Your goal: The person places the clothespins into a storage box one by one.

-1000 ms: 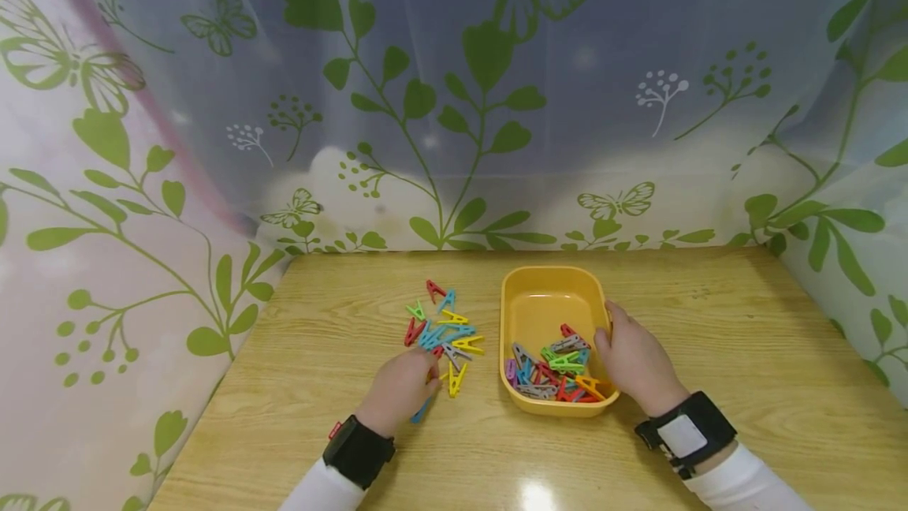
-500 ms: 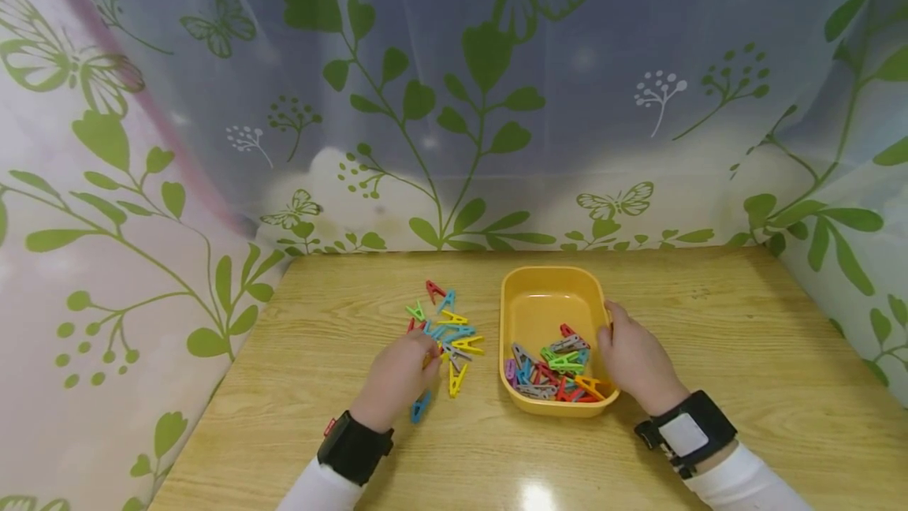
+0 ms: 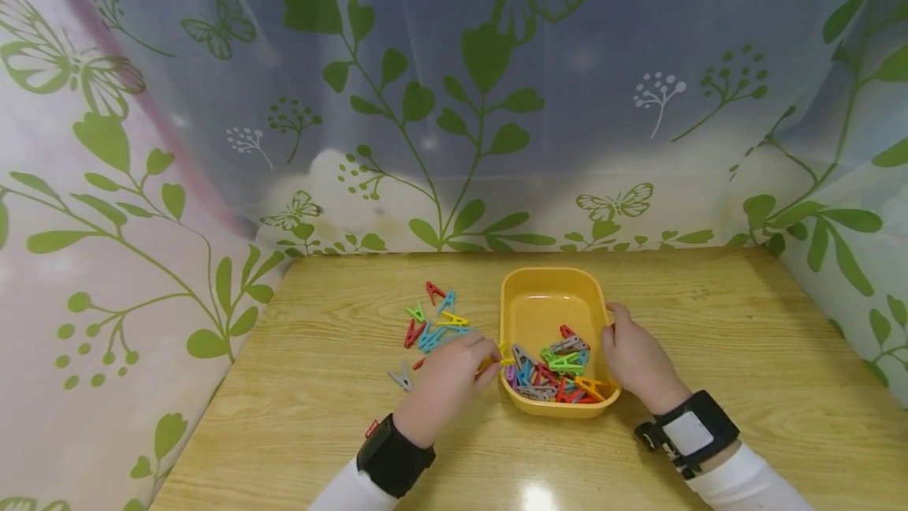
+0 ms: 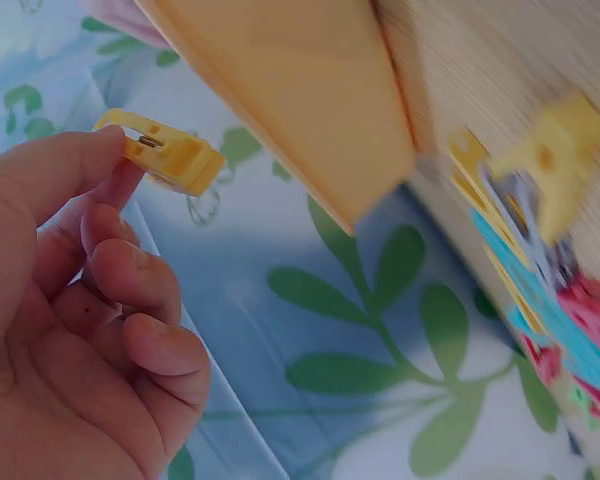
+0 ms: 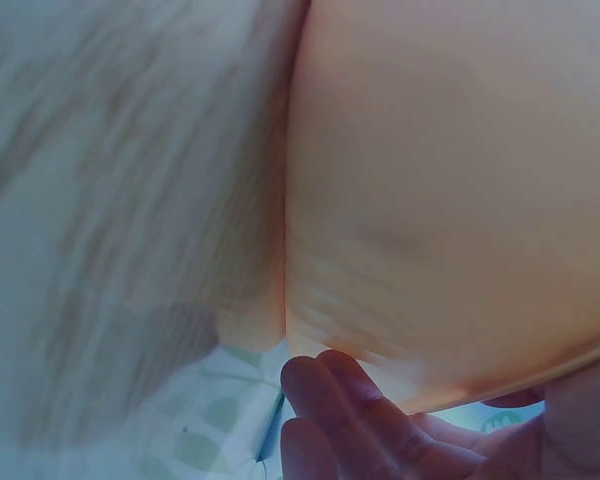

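Yellow clip [image 4: 185, 165] pinched at one end by left hand [image 3: 450, 377], at left rim of tub [image 3: 553, 284], lower centre; right hand [image 3: 644, 357] grips right rim, likely to steady it.

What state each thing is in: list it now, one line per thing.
Tub, upright, open-topped, partly filled
Clothespins in the tub, jumbled toward its near end
Yellow clothespin, pinched by the left hand; whether its jaws are open is unclear
Left hand, pinching, at the tub's left rim
Right hand, holding the tub's right side
Clothespins on the table, loose, scattered
Left wrist strap, fastened
Curtain, hanging
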Tool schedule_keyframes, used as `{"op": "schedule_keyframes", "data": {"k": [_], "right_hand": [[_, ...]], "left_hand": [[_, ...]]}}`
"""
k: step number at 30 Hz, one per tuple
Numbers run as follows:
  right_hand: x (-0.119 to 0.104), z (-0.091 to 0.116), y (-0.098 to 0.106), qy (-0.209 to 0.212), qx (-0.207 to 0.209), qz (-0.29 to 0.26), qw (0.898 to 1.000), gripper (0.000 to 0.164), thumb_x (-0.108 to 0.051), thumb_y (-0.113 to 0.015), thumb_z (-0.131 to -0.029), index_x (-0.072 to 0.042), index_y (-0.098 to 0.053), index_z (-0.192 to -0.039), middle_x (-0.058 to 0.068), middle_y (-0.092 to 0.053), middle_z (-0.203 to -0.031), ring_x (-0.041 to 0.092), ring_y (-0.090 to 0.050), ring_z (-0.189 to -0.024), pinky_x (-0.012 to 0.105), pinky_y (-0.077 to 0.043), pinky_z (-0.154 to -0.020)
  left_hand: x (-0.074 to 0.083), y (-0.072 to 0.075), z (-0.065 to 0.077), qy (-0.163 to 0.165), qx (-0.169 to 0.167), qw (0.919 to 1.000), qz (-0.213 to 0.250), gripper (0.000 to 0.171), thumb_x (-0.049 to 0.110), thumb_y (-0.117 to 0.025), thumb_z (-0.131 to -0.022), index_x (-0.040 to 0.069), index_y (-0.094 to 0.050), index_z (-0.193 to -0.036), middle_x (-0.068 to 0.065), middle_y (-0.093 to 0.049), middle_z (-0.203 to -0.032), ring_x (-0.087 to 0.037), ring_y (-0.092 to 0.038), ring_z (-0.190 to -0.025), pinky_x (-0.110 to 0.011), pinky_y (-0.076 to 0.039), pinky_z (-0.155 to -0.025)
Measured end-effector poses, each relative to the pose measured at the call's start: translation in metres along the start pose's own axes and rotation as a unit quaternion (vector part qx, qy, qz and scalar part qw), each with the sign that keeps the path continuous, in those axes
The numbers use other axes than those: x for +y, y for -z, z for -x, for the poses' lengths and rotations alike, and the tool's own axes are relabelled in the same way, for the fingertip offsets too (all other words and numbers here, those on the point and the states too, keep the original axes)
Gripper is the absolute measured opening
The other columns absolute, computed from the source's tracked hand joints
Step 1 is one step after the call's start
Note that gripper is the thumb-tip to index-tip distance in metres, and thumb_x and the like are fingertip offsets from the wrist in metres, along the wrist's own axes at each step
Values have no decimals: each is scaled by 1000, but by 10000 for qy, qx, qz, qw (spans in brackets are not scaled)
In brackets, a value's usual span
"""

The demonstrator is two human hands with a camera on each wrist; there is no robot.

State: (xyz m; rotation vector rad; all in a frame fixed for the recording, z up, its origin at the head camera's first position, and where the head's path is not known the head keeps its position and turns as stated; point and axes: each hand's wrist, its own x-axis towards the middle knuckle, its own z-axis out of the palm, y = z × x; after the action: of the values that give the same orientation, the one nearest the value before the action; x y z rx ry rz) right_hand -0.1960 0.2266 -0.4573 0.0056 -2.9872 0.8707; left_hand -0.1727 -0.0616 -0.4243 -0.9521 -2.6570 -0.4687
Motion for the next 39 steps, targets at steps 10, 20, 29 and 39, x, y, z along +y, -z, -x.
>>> {"op": "schedule_keyframes", "data": {"k": [10, 20, 29, 39], "right_hand": [[2, -1, -1, 21, -23, -17, 10000, 51, -16, -35, -110, 16, -31, -148, 31, -65, -108, 24, -59, -74, 34, -48, -61], [1, -1, 0, 10, -44, -12, 10000, 50, -16, -36, -110, 16, -30, -148, 30, -64, -110, 25, -60, -76, 35, -50, -64], [0, 0, 1, -6, -51, -2, 10000, 51, -16, -37, -110, 16, -30, -149, 28, -65, -106, 24, -59, -75, 34, -47, -62], [-1, 0, 1, -64, -146, -13, 9999, 51, -17, -36, -110, 16, -29, -149, 29, -64, -108, 24, -59, -74, 33, -46, -60]], "left_hand": [[22, -16, -13, -832, -174, 9960, -290, 4, 21, -74, -97, 18, -74, -96, 7, -65, -90, -5, -59, -76, -15, -45, -69], [29, -28, -15, -952, -362, 9928, -629, 5, 26, -73, -97, 22, -74, -96, 9, -65, -91, -3, -62, -80, -14, -47, -71], [29, -35, -17, -770, -561, 9926, -754, 4, 26, -74, -97, 23, -73, -95, 9, -65, -93, -3, -62, -80, -13, -47, -68], [29, -35, -16, -641, -680, 9934, -670, 6, 28, -72, -98, 23, -75, -100, 9, -66, -95, -3, -63, -79, -13, -47, -67]]}}
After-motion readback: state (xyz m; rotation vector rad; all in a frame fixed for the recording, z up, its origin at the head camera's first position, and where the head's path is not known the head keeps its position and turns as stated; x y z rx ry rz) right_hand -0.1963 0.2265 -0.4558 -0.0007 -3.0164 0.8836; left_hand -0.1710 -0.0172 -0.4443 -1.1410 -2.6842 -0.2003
